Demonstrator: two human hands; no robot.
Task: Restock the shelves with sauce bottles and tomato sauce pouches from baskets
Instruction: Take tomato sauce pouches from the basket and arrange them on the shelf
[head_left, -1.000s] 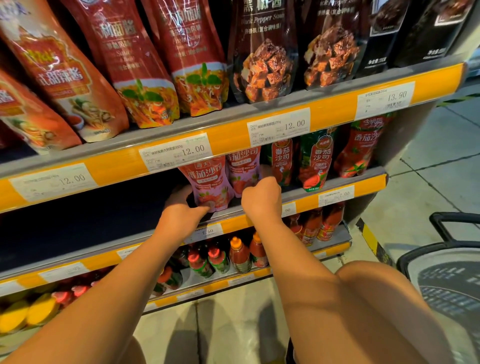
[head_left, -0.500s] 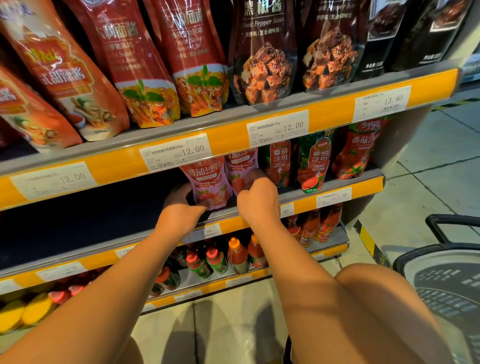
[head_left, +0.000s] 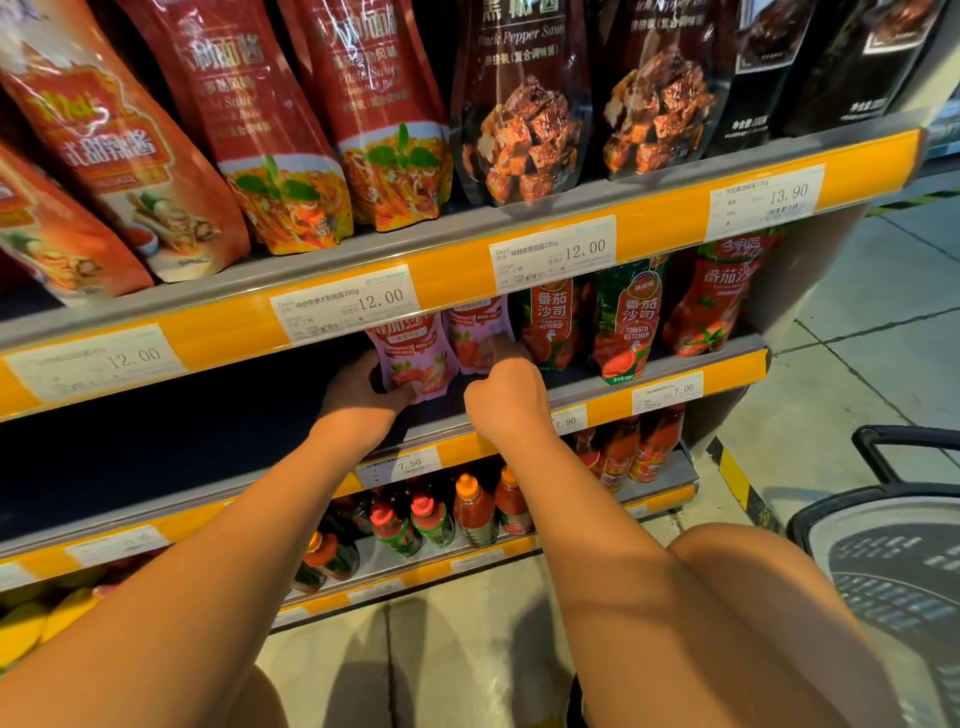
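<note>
Two pink tomato sauce pouches stand side by side on the middle shelf (head_left: 587, 392). My left hand (head_left: 358, 397) grips the lower left corner of the left pink pouch (head_left: 415, 358), thumb under its bottom edge. With curled fingers, my right hand (head_left: 506, 397) holds the bottom of the right pink pouch (head_left: 475, 338), one finger lying against its right side. Red and green ketchup pouches (head_left: 626, 325) stand just to the right. Sauce bottles (head_left: 472, 512) line the shelf below.
Large red and black sauce pouches (head_left: 519, 104) fill the top shelf. The middle shelf left of my hands is dark and bare (head_left: 182, 431). A black basket (head_left: 883, 566) with a raised handle sits on the floor at the lower right. My knee shows beside it.
Both hands have edged slightly left and deeper into the shelf with the pink pouches. Their hold looks the same.
</note>
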